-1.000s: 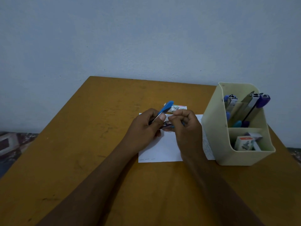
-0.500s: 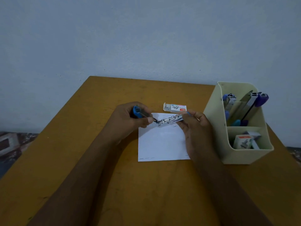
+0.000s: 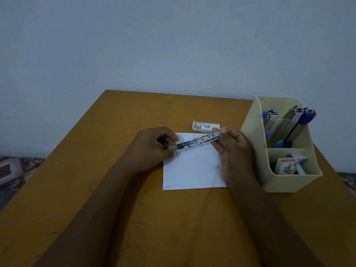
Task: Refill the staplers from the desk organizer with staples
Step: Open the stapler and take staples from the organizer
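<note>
A stapler (image 3: 194, 143) is swung wide open above a white sheet of paper (image 3: 190, 170), its metal parts stretched out flat between my hands. My left hand (image 3: 154, 147) grips its left end; the blue cover is hidden inside the fingers. My right hand (image 3: 234, 149) pinches the metal magazine at its right end. A small staple box (image 3: 206, 126) lies open on the table just behind the stapler. The cream desk organizer (image 3: 256, 132) stands at the right, with blue and purple staplers (image 3: 296, 122) in its back section and staple boxes (image 3: 287, 165) in the front one.
The orange-brown wooden table (image 3: 96, 189) stands against a pale blue wall. Its left edge runs diagonally, with patterned fabric (image 3: 11, 170) beyond it. The organizer stands close to the right edge.
The stapler, held folded between both hands a second ago, has been swung open flat. My left hand moved left, then back a little; the blue cover is now hidden in it.
</note>
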Tool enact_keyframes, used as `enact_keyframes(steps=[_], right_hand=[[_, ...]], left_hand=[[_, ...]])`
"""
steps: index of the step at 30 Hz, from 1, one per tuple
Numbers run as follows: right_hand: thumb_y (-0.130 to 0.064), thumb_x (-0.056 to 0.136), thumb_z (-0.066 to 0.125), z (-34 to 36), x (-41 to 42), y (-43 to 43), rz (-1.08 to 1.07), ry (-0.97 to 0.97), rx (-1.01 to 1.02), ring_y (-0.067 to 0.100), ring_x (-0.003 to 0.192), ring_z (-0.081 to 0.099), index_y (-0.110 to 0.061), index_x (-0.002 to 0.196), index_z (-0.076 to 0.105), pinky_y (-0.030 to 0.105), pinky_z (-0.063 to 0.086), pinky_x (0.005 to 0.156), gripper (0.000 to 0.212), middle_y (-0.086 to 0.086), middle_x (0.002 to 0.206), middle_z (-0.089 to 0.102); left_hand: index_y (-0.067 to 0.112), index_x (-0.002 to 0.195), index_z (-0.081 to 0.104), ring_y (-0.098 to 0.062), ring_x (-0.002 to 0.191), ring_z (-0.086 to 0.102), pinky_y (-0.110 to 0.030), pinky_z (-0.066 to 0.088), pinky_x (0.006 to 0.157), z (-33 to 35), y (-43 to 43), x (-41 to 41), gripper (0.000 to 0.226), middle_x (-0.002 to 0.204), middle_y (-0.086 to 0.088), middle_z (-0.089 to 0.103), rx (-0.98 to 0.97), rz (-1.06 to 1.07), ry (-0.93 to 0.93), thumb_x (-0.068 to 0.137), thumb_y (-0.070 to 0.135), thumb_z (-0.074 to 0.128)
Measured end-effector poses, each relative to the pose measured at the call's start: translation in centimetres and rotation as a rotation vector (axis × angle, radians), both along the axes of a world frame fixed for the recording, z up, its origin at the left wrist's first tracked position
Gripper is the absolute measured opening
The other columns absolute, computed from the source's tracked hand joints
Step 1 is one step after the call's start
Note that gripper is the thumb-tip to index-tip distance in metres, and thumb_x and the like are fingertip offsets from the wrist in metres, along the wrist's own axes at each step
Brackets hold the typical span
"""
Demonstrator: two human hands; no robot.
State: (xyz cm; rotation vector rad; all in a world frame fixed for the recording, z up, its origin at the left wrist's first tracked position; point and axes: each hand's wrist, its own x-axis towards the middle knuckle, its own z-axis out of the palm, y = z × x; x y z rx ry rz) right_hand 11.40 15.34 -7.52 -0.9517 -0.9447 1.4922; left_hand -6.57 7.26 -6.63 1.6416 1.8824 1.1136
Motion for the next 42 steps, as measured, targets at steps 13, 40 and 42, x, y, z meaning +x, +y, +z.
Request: enact_keyframes(steps=[13,40,42], right_hand=[[-0.017,0.09,0.057,-0.1,0.0,-0.3,0.075,-0.097,0.046,0.019,0.102,0.065,-0.006,0.116,0.06,0.034,0.052,0.09,0.028,0.009,0.111,0.067],[-0.017,0.091,0.057,-0.4,-0.1,-0.4,0.034,-0.196,0.119,0.018,0.093,0.068,-0.005,0.112,0.064,0.025,0.056,0.08,0.026,0.008,0.101,0.071],[-0.018,0.091,0.056,-0.4,-0.1,-0.5,0.031,-0.215,0.128,0.017,0.092,0.068,-0.007,0.111,0.065,0.026,0.056,0.081,0.024,0.006,0.099,0.071]], left_hand=[[0.034,0.13,0.049,-0.007,0.072,0.058,-0.027,0.049,0.068,-0.8,0.4,2.9,0.047,0.096,0.015,0.061,0.077,-0.116,0.372,0.086,0.033,0.065],[0.023,0.089,0.053,-0.005,0.056,0.042,-0.022,0.039,0.05,-0.9,0.4,4.1,0.007,0.073,0.012,0.056,0.331,-0.106,0.492,0.09,0.029,0.057],[0.02,0.076,0.048,-0.007,0.053,0.04,-0.024,0.036,0.048,-1.0,0.3,4.0,0.018,0.063,0.012,0.049,0.389,-0.054,0.506,0.088,0.027,0.059]])
